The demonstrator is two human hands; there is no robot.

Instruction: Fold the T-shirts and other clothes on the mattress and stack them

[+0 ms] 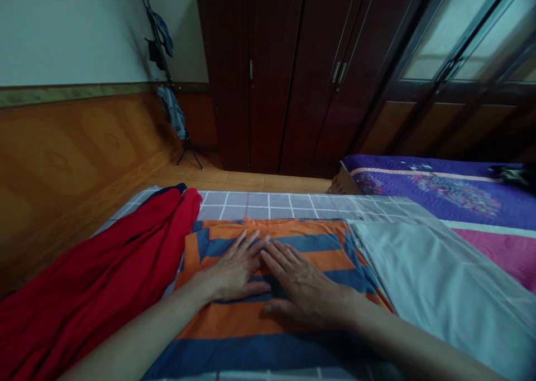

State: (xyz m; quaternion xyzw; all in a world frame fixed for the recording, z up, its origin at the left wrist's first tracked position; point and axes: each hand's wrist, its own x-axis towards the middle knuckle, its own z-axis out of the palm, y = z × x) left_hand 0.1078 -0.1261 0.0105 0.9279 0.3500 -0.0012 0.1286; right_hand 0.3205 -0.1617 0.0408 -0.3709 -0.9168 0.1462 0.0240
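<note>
An orange and blue striped T-shirt (234,321) lies spread on a grey checked bed cover (268,202), its neckline at the far side. My left hand (238,266) rests flat on the upper middle of the shirt with its fingers stretched out. Beside it, my right hand (299,283) also lies flat on the fabric, fingers extended and pointing up and left. The fingertips of the two hands come close together near the shirt's centre. Neither hand grips any cloth.
Red cloth (138,258) lies heaped to the left, with dark fabric at its far end. A pale, light-blue cloth (435,280) lies to the right. Beyond are a dark wardrobe (285,80), a coat stand (161,52) and a purple floral bedspread (419,186).
</note>
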